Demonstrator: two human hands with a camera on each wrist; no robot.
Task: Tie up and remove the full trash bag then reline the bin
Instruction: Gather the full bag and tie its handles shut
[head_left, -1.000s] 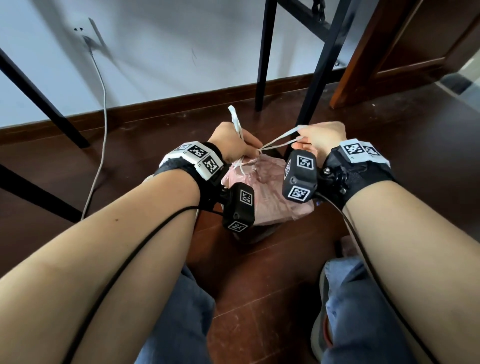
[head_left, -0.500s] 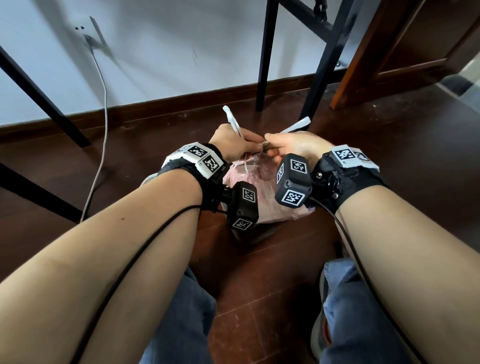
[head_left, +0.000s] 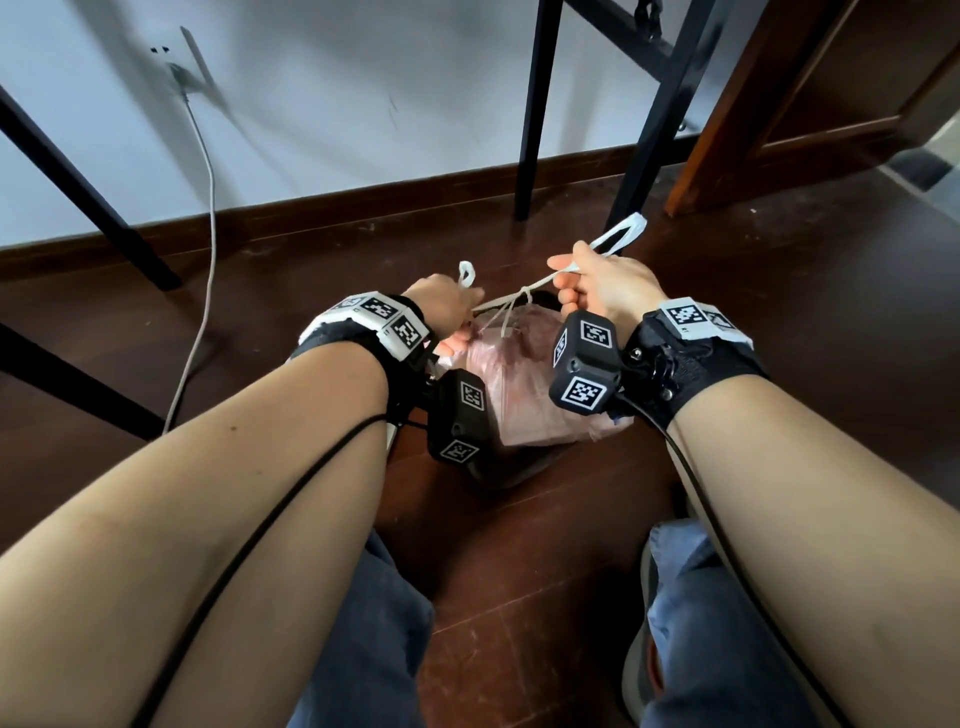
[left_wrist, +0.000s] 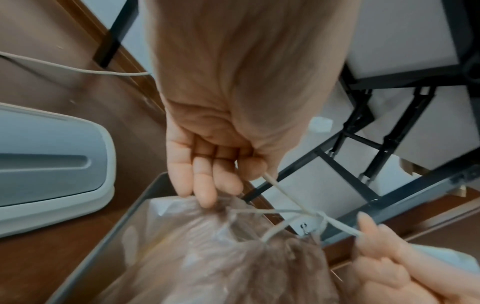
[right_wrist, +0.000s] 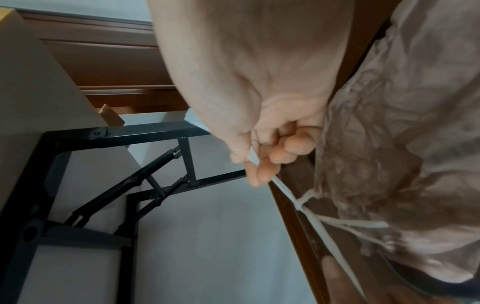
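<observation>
A full pink trash bag (head_left: 519, 384) sits in a dark bin (head_left: 514, 470) on the floor between my wrists. Its white drawstrings cross in a knot (head_left: 524, 299) just above the gathered bag mouth. My left hand (head_left: 457, 317) pinches one drawstring end, and a small loop sticks up past its fingers. My right hand (head_left: 571, 280) grips the other drawstring, whose loop (head_left: 626, 234) pokes out beyond the fist. In the left wrist view the drawstring (left_wrist: 280, 191) runs taut from thumb and forefinger to the knot (left_wrist: 320, 216). The right wrist view shows my curled fingers (right_wrist: 262, 174) round the drawstring, beside the bag (right_wrist: 402, 144).
Black table legs (head_left: 530, 104) stand just behind the bin, with more black legs (head_left: 78, 182) at the left. A white cable (head_left: 208, 218) hangs from a wall socket to the floor. A white bin lid (left_wrist: 52, 164) lies left of the bin. My knees (head_left: 363, 623) are below.
Half a second ago my hands met over the bag. They have now pulled apart, the right one up and to the right, and the drawstrings are drawn taut on the knot.
</observation>
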